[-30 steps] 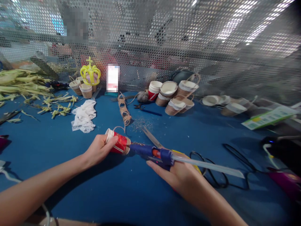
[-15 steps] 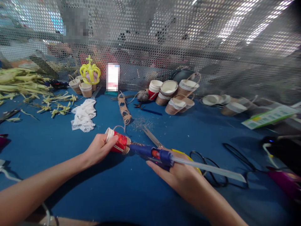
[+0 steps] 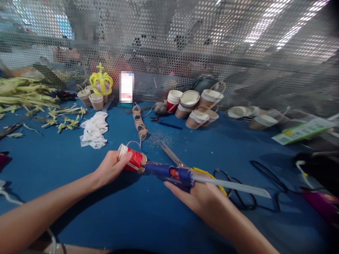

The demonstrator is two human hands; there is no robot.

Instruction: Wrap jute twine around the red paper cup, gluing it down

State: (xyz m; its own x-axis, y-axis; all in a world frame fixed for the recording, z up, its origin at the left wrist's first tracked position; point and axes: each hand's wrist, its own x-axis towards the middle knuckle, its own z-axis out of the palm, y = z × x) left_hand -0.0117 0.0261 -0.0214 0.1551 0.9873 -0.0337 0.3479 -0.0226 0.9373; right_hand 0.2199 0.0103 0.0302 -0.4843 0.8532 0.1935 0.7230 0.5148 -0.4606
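The left hand (image 3: 112, 168) is closed around a small red paper cup (image 3: 132, 161) lying on its side just above the blue table (image 3: 132, 211), with jute twine (image 3: 139, 124) wound at its base end. The right hand (image 3: 203, 197) grips a blue hot glue gun (image 3: 169, 172), its nozzle touching that wrapped end. For a clean bond, I judge 1 thin bead is best: keep the nozzle against the twine, turn the cup slowly, and keep fingertips off fresh glue.

Red paper cup (image 3: 133, 161) with white rim; blue glue gun (image 3: 169, 172), orange band; blue tabletop (image 3: 127, 211); far-left yellow crown (image 3: 101, 82).
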